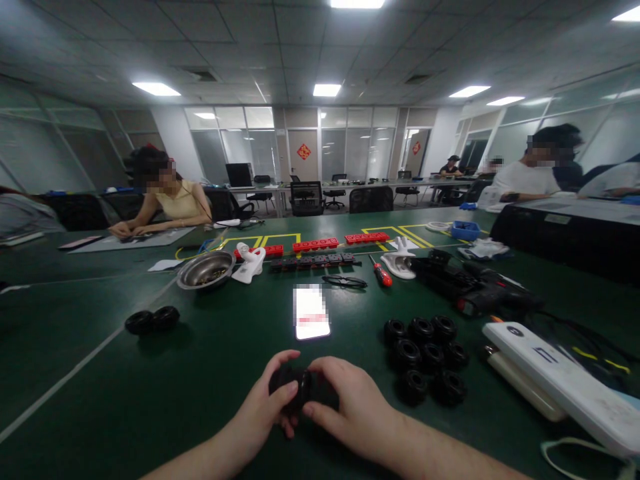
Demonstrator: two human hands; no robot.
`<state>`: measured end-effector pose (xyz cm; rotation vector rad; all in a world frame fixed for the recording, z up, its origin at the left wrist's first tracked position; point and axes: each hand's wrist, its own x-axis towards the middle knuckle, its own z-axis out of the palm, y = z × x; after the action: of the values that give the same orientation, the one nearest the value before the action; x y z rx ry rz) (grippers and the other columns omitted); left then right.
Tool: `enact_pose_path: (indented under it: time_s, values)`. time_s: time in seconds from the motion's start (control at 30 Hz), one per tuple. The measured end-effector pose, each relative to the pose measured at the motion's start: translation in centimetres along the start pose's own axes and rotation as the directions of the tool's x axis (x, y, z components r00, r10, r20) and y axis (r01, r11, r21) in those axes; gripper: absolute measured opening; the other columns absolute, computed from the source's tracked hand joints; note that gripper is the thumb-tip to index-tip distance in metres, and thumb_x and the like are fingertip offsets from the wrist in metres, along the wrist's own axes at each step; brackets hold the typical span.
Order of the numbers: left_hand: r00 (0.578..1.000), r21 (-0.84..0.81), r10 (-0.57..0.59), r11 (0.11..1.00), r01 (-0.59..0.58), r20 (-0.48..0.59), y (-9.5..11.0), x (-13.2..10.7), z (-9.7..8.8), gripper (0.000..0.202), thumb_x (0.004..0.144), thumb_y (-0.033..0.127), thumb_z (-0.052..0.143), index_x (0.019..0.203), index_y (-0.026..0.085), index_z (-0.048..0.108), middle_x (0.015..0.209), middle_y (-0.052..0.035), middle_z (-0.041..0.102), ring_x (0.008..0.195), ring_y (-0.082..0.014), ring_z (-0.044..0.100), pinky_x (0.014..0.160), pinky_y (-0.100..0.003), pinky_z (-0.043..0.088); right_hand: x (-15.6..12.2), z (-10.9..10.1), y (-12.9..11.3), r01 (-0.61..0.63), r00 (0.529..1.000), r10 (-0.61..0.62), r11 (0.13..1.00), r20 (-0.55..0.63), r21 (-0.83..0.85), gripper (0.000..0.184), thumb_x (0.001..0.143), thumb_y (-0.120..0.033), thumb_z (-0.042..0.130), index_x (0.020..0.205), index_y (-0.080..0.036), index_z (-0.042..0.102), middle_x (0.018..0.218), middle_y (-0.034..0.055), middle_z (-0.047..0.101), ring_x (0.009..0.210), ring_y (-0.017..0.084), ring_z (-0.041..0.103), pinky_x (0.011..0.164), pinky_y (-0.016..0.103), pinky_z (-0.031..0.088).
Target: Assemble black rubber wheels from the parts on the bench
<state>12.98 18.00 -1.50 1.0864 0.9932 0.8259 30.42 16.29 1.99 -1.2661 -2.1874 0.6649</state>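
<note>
Low over the front of the green table, my left hand (pixel 265 403) is wrapped round a small black toy wheel (pixel 305 387), thumb pressed on its side. From the other side my right hand (pixel 350 403) grips the same wheel between thumb and fingers. Part of the wheel is hidden by the fingers, and I cannot tell whether it is one piece or two. Several like black wheels (pixel 431 353) lie grouped to the right of my hands. Two more wheels (pixel 153 320) lie side by side at the left. A lit phone (pixel 313 330) lies just beyond my hands.
Farther back are a metal bowl (pixel 206 270) with small brass-coloured parts, red trays (pixel 315 245), a black strip of parts (pixel 313 262), glasses (pixel 345 282) and a screwdriver (pixel 382 272). A power tool (pixel 475 287) and white power bank (pixel 560 380) lie right. People sit on both sides.
</note>
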Motion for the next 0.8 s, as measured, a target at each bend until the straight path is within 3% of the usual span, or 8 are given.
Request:
enact_pose_path:
  time_s: [0.13,0.2,0.37,0.53,0.67,0.8]
  values:
    - [1.000,-0.028,0.017,0.999,-0.017,0.009,0.05,-0.28,-0.25,0.060,0.064,0.040,0.060,0.112,0.023,0.029,0.079,-0.0009,0.051,0.054,-0.0116,0.056,0.040,-0.021,0.045,-0.01,0.31,0.30,-0.045,0.999,0.045,0.998,0.003,-0.052,0.018,0.079,-0.035,0.049,0.085,-0.019,0.053,0.077,0.0010,0.057,0.069,0.014,0.049,0.060,0.022,0.035]
    - [0.999,-0.040,0.020,0.999,-0.019,0.029,0.08,-0.36,-0.34,0.060,0.064,0.038,0.061,0.113,0.024,0.028,0.081,-0.0010,0.050,0.058,-0.0125,0.057,0.042,-0.022,0.046,0.05,0.52,0.48,-0.044,0.998,0.048,0.995,0.038,-0.089,0.022,0.082,-0.036,0.043,0.076,-0.018,0.053,0.071,0.0006,0.056,0.066,0.013,0.049,0.057,0.021,0.033]
    - [0.995,-0.040,0.068,0.997,-0.065,0.067,-0.09,-0.26,-0.42,0.065,0.060,0.038,0.065,0.112,0.026,0.029,0.083,-0.0005,0.049,0.059,-0.0128,0.056,0.043,-0.022,0.046,0.18,0.59,0.34,-0.009,0.996,0.017,0.995,0.084,-0.100,0.022,0.082,-0.034,0.045,0.070,-0.016,0.051,0.068,-0.0001,0.054,0.062,0.011,0.048,0.055,0.020,0.033]
    - [0.994,-0.016,0.045,0.999,-0.044,0.097,0.36,-0.48,-0.10,0.062,0.063,0.044,0.062,0.112,0.026,0.029,0.086,-0.0023,0.050,0.065,-0.0165,0.058,0.045,-0.024,0.046,0.05,0.31,0.09,0.009,0.999,-0.006,0.999,0.048,-0.044,0.011,0.078,-0.022,0.048,0.085,-0.018,0.054,0.080,0.0022,0.059,0.072,0.015,0.052,0.063,0.023,0.038]
    - [0.993,0.132,0.021,0.991,-0.037,0.119,0.72,-0.83,0.20,0.043,0.069,0.045,0.056,0.101,0.020,0.042,0.082,-0.0026,0.051,0.063,-0.0148,0.056,0.047,-0.024,0.044,-0.07,0.56,0.38,0.138,0.988,-0.137,0.990,0.071,-0.010,0.031,0.073,-0.012,0.047,0.103,-0.019,0.051,0.094,0.0042,0.059,0.084,0.016,0.053,0.075,0.026,0.039]
    - [0.994,0.158,0.041,0.986,-0.057,0.100,0.45,-0.69,0.27,0.040,0.069,0.045,0.056,0.097,0.020,0.043,0.078,-0.0012,0.050,0.062,-0.0146,0.055,0.044,-0.023,0.043,-0.07,0.61,0.39,0.131,0.988,-0.132,0.991,0.074,0.013,0.032,0.073,-0.012,0.045,0.103,-0.019,0.052,0.095,0.0045,0.060,0.086,0.017,0.054,0.076,0.026,0.039]
